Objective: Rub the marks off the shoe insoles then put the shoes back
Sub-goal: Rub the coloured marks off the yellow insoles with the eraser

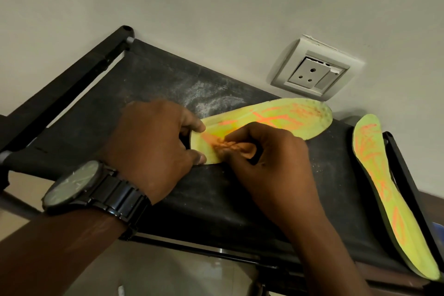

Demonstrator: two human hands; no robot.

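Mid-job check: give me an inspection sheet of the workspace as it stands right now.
surface: black fabric shelf of a rack, with whitish dust near the wall.
job's things: first insole lies flat on the shelf, orange marks along it; second insole at the shelf's right end, also marked orange. No shoes seen.
clutter: small pale crumbs on the shelf; nothing else seen.
grippers: left hand holds the first insole's heel end; right hand has curled fingers pressed on the heel marks; cannot tell whether it holds a rubber.
cables: nothing seen.
surroundings: wall socket with a cracked faceplate on the pale wall; wristwatch on the left wrist.
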